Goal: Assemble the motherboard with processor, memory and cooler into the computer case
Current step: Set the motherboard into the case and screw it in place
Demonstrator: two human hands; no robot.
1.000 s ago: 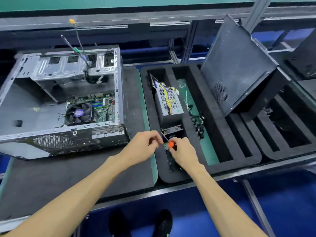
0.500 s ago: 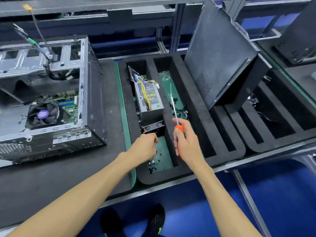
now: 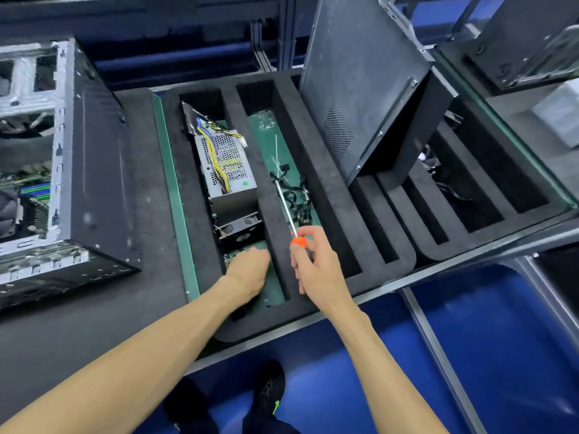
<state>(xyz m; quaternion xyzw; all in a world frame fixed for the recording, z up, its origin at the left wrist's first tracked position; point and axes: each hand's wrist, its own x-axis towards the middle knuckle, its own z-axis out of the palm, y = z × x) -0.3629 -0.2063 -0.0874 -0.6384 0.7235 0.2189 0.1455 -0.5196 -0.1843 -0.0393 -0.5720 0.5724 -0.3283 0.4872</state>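
Currently, screwdriver is gripped upright by right hand; left hand is lowered into foam tray, fingers hidden, state unclear.

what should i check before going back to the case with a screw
1. Screwdriver gripped by right hand: ok.
2. Left hand down in the near end of the foam tray slot: ok.
3. Screw actually between the left fingers: cannot tell, hidden.
4. Driver tip free of the black cables: cannot tell.
5. Computer case lying open, motherboard inside: ok.
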